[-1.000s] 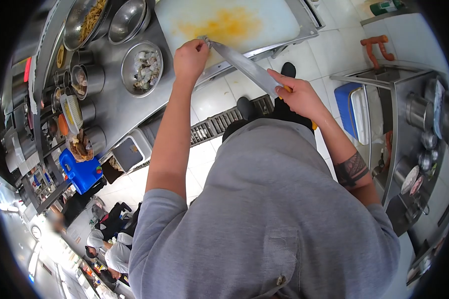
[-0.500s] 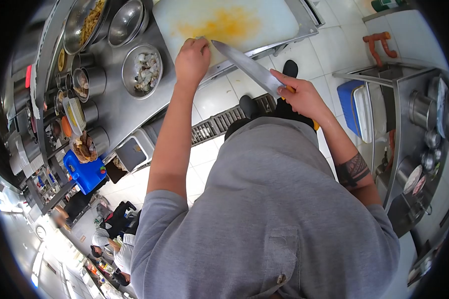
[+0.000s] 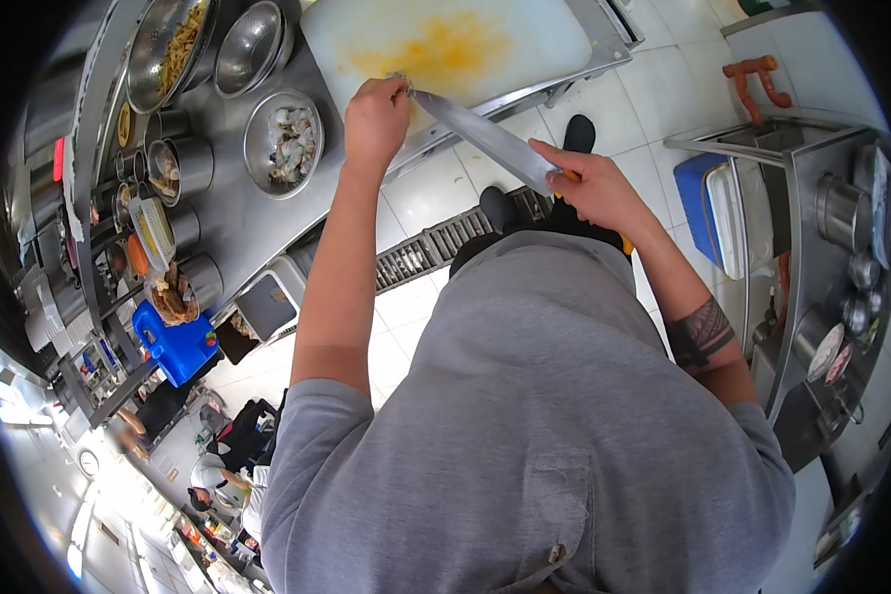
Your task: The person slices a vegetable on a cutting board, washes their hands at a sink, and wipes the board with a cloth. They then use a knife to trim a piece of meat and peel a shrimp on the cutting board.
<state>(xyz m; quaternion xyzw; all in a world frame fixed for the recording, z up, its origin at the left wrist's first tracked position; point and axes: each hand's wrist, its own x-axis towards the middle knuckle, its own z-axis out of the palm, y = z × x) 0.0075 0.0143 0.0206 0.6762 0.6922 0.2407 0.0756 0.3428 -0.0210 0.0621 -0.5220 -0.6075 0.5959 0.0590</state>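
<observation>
My right hand [image 3: 599,188] is wrapped round the yellow handle of a large chef's knife [image 3: 485,137], its blade slanting up and left. The knife tip comes right up to the fingers of my left hand [image 3: 376,117], which are pinched together over the near left part of a white cutting board [image 3: 544,40]. A small greyish piece [image 3: 399,76] peeks out at those fingertips, mostly hidden by them. An orange-yellow stain spreads across the board. Left of my left hand, a metal bowl [image 3: 251,148] holds what look like raw grey shrimp [image 3: 292,139].
Nested metal bowls [image 3: 247,49] and a colander with yellowish strips [image 3: 183,45] stand farther back on the steel counter [image 3: 218,203]. Several metal pots line its left side, near a blue jug [image 3: 176,342]. A floor drain [image 3: 445,243] runs by my feet. People [image 3: 213,480] work at lower left.
My left hand has shifted slightly left with the fingertips still pinched. The knife tip has moved slightly left and down with it, staying at those fingers.
</observation>
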